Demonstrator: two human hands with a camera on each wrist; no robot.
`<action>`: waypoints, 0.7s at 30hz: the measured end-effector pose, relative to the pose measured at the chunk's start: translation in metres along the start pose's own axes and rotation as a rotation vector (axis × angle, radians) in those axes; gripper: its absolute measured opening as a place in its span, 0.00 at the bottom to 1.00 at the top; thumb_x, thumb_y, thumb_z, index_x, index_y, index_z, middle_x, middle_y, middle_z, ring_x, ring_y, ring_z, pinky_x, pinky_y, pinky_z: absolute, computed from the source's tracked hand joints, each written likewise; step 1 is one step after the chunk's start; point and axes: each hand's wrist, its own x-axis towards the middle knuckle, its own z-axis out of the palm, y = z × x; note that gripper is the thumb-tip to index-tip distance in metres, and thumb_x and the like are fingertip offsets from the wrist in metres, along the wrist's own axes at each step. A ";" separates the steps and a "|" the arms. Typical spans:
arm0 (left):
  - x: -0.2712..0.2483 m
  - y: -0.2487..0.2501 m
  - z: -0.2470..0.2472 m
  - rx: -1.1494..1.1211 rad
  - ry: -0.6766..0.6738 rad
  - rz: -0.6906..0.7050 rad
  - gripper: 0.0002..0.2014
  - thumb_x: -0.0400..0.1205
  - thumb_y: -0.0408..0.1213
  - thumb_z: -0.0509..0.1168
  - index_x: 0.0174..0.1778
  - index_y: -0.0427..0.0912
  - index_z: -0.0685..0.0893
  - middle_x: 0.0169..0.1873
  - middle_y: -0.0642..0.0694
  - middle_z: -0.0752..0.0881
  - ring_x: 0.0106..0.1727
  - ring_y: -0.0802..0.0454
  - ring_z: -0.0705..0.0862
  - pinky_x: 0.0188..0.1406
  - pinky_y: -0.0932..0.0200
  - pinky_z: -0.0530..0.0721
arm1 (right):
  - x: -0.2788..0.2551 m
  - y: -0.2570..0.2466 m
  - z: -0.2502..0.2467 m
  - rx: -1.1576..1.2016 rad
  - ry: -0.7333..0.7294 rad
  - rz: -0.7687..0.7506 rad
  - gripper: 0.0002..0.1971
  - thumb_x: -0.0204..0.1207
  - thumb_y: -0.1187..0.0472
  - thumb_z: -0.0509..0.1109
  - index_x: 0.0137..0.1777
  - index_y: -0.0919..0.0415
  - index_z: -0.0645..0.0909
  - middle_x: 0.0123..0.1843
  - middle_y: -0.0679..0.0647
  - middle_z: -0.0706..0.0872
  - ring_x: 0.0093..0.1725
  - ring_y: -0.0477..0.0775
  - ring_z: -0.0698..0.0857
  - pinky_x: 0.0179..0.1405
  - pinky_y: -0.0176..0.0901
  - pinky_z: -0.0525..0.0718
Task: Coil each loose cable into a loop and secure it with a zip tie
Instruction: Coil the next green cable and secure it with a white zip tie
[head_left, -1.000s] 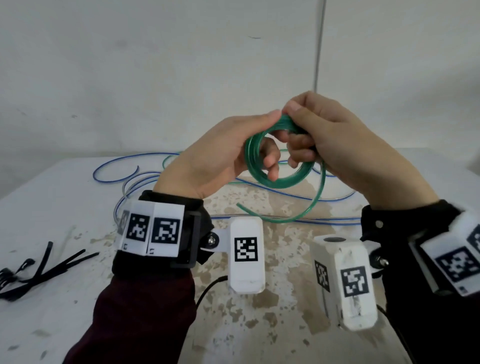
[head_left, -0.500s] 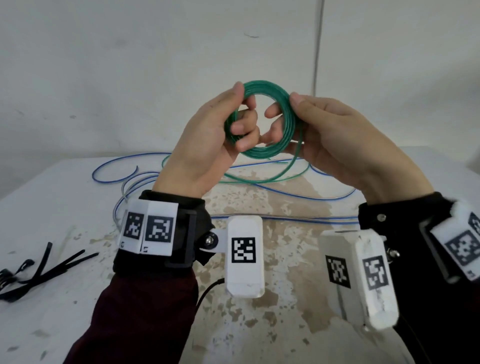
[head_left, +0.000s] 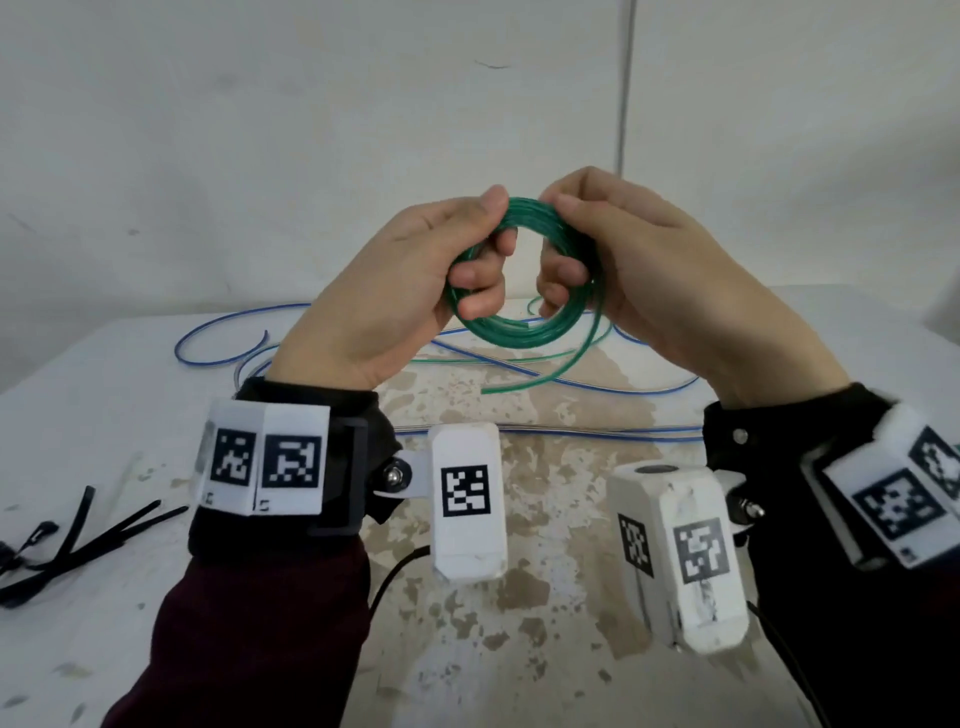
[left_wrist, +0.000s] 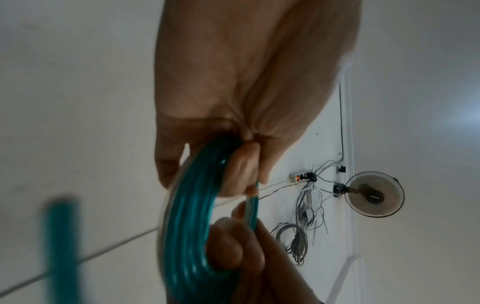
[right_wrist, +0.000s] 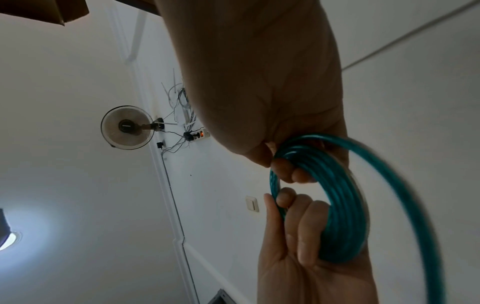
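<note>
**Green cable coiled, tail loose**

Above the counter (head_left: 130, 395), the left hand (head_left: 410, 291) and right hand (head_left: 639, 275) each grip the green cable coil (head_left: 524, 332). Keep turns bunched; wind in the hanging tail (head_left: 540, 379) before fetching a zip tie (head_left: 104, 535), near left.

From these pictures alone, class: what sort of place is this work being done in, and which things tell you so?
Probably a plain workroom or test room, not a home. A stained white table against bare walls holds loose blue cable and black zip ties; a wall fan and power strip with dangling wires hang on the wall.
</note>
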 end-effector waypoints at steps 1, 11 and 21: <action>0.001 -0.001 0.000 -0.022 0.034 0.032 0.17 0.89 0.41 0.51 0.37 0.38 0.73 0.21 0.53 0.62 0.22 0.55 0.63 0.37 0.57 0.63 | 0.000 -0.001 -0.001 0.032 0.001 0.009 0.11 0.87 0.64 0.51 0.47 0.59 0.75 0.25 0.50 0.75 0.29 0.51 0.77 0.36 0.44 0.81; 0.016 -0.014 0.005 -0.493 0.237 0.130 0.18 0.90 0.43 0.47 0.38 0.39 0.72 0.20 0.52 0.64 0.21 0.57 0.64 0.39 0.63 0.70 | 0.000 0.001 -0.003 0.227 -0.012 0.086 0.18 0.88 0.59 0.50 0.61 0.61 0.81 0.49 0.55 0.91 0.51 0.53 0.89 0.51 0.46 0.87; 0.015 -0.010 0.008 -0.477 0.274 0.127 0.17 0.90 0.41 0.48 0.38 0.39 0.72 0.21 0.51 0.67 0.25 0.54 0.68 0.50 0.55 0.68 | 0.000 0.004 -0.008 0.218 -0.044 0.025 0.14 0.87 0.60 0.53 0.53 0.60 0.82 0.40 0.52 0.89 0.46 0.50 0.86 0.57 0.43 0.84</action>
